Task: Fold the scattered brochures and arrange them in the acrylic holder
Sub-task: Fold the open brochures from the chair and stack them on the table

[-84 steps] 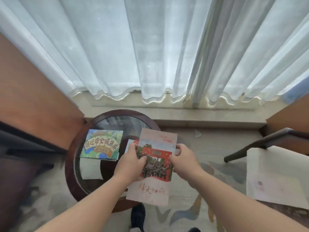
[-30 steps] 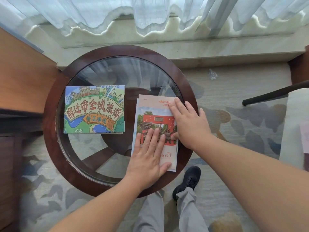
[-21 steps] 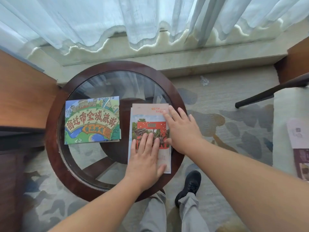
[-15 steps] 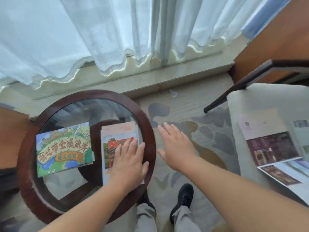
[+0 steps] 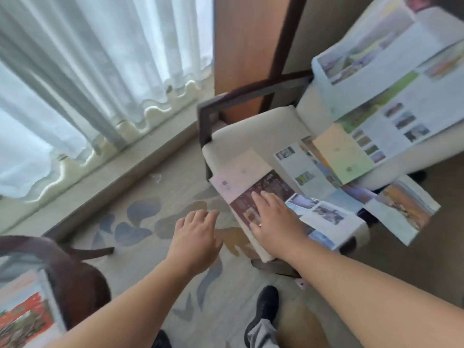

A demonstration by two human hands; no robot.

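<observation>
Several unfolded brochures lie scattered over a cream armchair seat (image 5: 253,131). My right hand (image 5: 275,219) rests flat, fingers spread, on the nearest one, a brochure with a pink panel and dark maroon photos (image 5: 247,183). A green-and-peach sheet (image 5: 342,153) lies further back, and a large unfolded sheet (image 5: 391,79) leans on the chair back. My left hand (image 5: 195,234) hovers over the carpet, left of the seat edge, fingers loosely apart and holding nothing. The folded red-gate brochure (image 5: 23,317) lies on the round table at bottom left. No acrylic holder is in view.
The round dark wood table rim (image 5: 75,280) is at lower left. White curtains (image 5: 88,59) hang over a stone ledge behind. The chair's dark wooden armrest (image 5: 248,94) frames the seat's far side. My black shoe (image 5: 266,305) stands on the patterned carpet.
Both hands left the folded red-gate brochure on the table. The view swung right to the armchair; my right hand now lies on the maroon brochure, and my left hand follows in the air.
</observation>
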